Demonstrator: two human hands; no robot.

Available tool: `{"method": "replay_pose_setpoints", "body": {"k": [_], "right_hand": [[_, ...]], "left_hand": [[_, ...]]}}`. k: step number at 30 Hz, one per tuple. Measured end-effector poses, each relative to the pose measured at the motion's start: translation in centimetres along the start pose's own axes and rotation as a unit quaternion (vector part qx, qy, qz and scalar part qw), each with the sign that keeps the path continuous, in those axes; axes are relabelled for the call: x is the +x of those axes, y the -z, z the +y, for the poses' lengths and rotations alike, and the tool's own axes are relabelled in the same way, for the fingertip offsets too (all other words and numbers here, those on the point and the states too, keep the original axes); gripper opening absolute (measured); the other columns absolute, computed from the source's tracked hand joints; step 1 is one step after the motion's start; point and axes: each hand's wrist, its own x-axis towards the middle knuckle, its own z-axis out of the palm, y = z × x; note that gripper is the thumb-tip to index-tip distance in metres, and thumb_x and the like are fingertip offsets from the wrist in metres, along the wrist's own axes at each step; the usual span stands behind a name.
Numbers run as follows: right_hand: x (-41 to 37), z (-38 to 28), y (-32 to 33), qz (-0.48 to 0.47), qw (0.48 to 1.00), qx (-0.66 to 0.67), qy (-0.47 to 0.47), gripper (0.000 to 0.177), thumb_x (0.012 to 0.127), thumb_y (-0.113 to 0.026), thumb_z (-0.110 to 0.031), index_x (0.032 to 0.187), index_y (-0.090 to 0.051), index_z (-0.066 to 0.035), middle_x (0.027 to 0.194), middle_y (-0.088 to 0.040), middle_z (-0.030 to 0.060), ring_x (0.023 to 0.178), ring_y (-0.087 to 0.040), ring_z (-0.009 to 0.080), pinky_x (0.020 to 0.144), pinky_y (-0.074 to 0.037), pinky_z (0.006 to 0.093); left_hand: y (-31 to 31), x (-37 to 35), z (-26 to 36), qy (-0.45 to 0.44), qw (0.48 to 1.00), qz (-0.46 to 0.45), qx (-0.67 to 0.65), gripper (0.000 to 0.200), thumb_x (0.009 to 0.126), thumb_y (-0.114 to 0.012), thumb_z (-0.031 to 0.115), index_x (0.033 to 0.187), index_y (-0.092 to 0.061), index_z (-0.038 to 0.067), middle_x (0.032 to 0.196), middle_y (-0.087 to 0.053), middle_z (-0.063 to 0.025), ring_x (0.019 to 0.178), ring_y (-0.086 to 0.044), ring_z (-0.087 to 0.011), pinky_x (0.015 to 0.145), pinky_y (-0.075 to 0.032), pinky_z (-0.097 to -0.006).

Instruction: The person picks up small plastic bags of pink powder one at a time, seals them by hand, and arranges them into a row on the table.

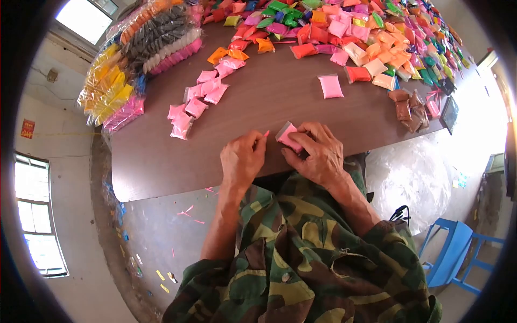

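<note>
- The right hand (318,153) is closed over a pink packet (287,134) at the near edge of the worktop (161,161). The fingers are curled on top, and only the packet's upper left end shows.
- The left hand (242,159) pinches a thin pink strip (265,133) between thumb and fingertips, just left of the packet. Whether strip and packet touch I cannot tell.
- The packet lies between the two hands. Its long axis is tilted, running from far-left to near-right. The right hand is on it and the left is just beside it.
- A lone packet (330,86), also pink, lies flat farther in, well apart from both hands.
- A pink cluster (196,105) lies to the far left of the hands.
- A mixed heap (377,37) of coloured packets covers the far side of the worktop, and bagged bundles (140,48) sit at its far left corner.
- A red sign (28,128) on the wall carries marks too small to read. No brand or print can be made out on any packet.
</note>
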Motion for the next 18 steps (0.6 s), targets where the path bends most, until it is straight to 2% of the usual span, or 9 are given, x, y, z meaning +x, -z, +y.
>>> {"method": "replay_pose_setpoints", "body": {"k": [3,6,9,12,15,18], "right_hand": [[0.1,-0.1,-0.2,0.005,1.0,0.003,-0.001,0.035,0.077,-0.093,-0.024,0.109,-0.081,-0.014,0.111,-0.068,0.0042,0.099,-0.071,0.0303,0.081,-0.06,0.043],[0.0,0.0,-0.2,0.017,1.0,0.003,0.003,0.032,0.079,-0.092,-0.023,0.107,-0.081,-0.013,0.11,-0.069,0.0041,0.098,-0.071,0.0307,0.08,-0.06,0.0432],[0.1,-0.1,0.0,0.022,1.0,0.005,0.007,0.028,0.08,-0.09,-0.022,0.106,-0.081,-0.013,0.108,-0.069,0.0048,0.096,-0.071,0.0309,0.078,-0.06,0.0432],[0.3,0.1,-0.2,0.036,0.999,0.007,0.02,0.025,0.082,-0.089,-0.021,0.105,-0.081,-0.012,0.106,-0.07,0.0056,0.092,-0.072,0.0313,0.076,-0.06,0.0428],[0.2,0.2,-0.4,0.051,0.998,0.01,0.029,0.022,0.084,-0.087,-0.02,0.104,-0.081,-0.012,0.104,-0.071,0.0059,0.089,-0.072,0.0317,0.075,-0.06,0.0425],[0.2,0.2,-0.1,0.043,0.999,0.015,0.024,0.019,0.086,-0.086,-0.018,0.103,-0.081,-0.011,0.099,-0.072,0.0062,0.086,-0.072,0.032,0.074,-0.06,0.0424]], "left_hand": [[0.7,-0.1,0.9,0.013,0.997,-0.017,-0.08,0.017,0.098,-0.081,0.024,0.098,-0.078,0.008,0.077,-0.073,-0.0159,0.065,-0.072,-0.0345,0.063,-0.055,-0.0433],[-0.5,-0.6,0.5,-0.062,0.998,0.014,-0.006,0.015,0.098,-0.081,0.023,0.098,-0.079,0.008,0.077,-0.073,-0.0165,0.066,-0.072,-0.0349,0.062,-0.055,-0.0441],[0.1,0.3,0.0,-0.017,1.0,0.011,0.023,0.014,0.097,-0.082,0.022,0.099,-0.079,0.008,0.076,-0.073,-0.0168,0.066,-0.072,-0.0359,0.062,-0.055,-0.0446],[0.7,0.5,0.5,-0.005,1.0,-0.005,-0.028,0.013,0.098,-0.081,0.022,0.099,-0.079,0.009,0.077,-0.074,-0.0167,0.069,-0.073,-0.0382,0.063,-0.055,-0.0464],[-0.3,-0.3,0.8,-0.086,0.995,0.023,-0.041,0.014,0.099,-0.08,0.022,0.097,-0.078,0.008,0.073,-0.072,-0.0157,0.066,-0.073,-0.036,0.061,-0.054,-0.0454],[-0.3,0.5,0.0,-0.054,0.998,0.034,0.027,0.016,0.1,-0.079,0.022,0.097,-0.077,0.006,0.073,-0.072,-0.0157,0.063,-0.072,-0.0326,0.061,-0.054,-0.0444]]}}
